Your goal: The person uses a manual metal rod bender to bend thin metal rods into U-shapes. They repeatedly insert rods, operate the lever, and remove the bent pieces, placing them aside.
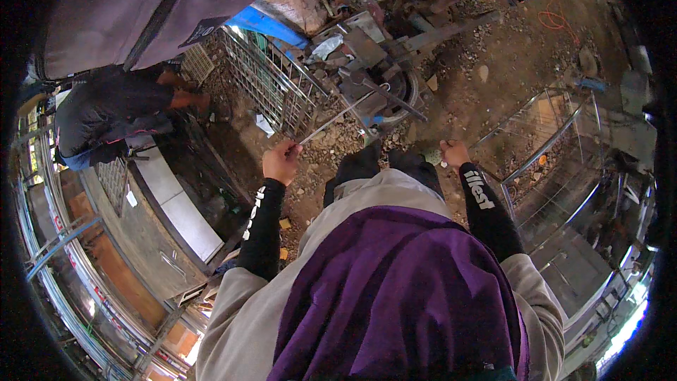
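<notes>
My left hand is closed around the near end of a thin metal rod. From my fingers the rod slants up and right, its far end resting at a metal machine with a rounded steel part. A flat dark bar lies across that machine. My right hand is held apart at the right, over the dirt floor, with its fingers curled closed. Something small and pale shows by its fingertips, too small to name. Black sleeves cover both my forearms.
A metal grid rack stands left of the machine, below a blue sheet. At the right is a wire-frame rack. Another person bends over at the left, near a wooden bench. An orange cord lies on the dirt floor.
</notes>
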Demonstrator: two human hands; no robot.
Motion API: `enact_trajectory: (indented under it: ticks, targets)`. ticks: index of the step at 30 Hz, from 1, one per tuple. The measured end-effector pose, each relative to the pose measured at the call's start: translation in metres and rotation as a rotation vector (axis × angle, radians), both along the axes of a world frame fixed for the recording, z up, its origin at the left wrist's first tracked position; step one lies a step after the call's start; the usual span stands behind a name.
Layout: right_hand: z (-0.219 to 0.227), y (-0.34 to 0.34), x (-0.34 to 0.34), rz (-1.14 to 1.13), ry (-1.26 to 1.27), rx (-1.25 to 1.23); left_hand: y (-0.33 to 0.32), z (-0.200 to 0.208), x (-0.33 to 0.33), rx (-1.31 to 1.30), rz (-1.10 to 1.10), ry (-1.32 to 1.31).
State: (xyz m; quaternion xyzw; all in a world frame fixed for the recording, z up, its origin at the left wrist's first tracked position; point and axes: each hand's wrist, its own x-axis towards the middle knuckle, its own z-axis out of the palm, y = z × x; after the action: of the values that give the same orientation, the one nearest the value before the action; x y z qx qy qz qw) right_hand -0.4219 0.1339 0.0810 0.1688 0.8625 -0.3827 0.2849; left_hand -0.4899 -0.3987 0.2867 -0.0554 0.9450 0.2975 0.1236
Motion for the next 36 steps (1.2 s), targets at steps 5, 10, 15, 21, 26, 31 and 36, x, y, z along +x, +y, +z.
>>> enact_trajectory:
  ticks: [5,10,15,21,26,31,36]
  targets:
    - [0.018,-0.023,-0.012,0.156,-0.190,0.176,0.003,0.019,-0.007,-0.082,0.000,-0.055]
    - [0.044,-0.046,-0.032,0.127,-0.164,0.148,0.018,-0.004,0.006,-0.042,-0.032,0.032]
    - [0.114,-0.070,-0.050,0.460,0.002,0.138,-0.011,-0.055,0.073,0.109,-0.020,-0.098]
    - [0.160,-0.104,-0.056,0.518,-0.172,-0.270,-0.017,-0.071,0.163,0.863,0.503,-0.399]
    - [0.197,-0.191,-0.061,0.543,0.145,-0.563,0.076,-0.051,0.108,1.112,0.435,-0.293]
    - [0.235,-0.197,-0.082,0.373,0.259,-0.563,0.179,-0.058,0.058,1.267,0.223,-0.085]
    - [0.246,-0.139,-0.093,0.325,0.332,-0.422,0.242,-0.048,0.042,0.613,-0.102,0.085]
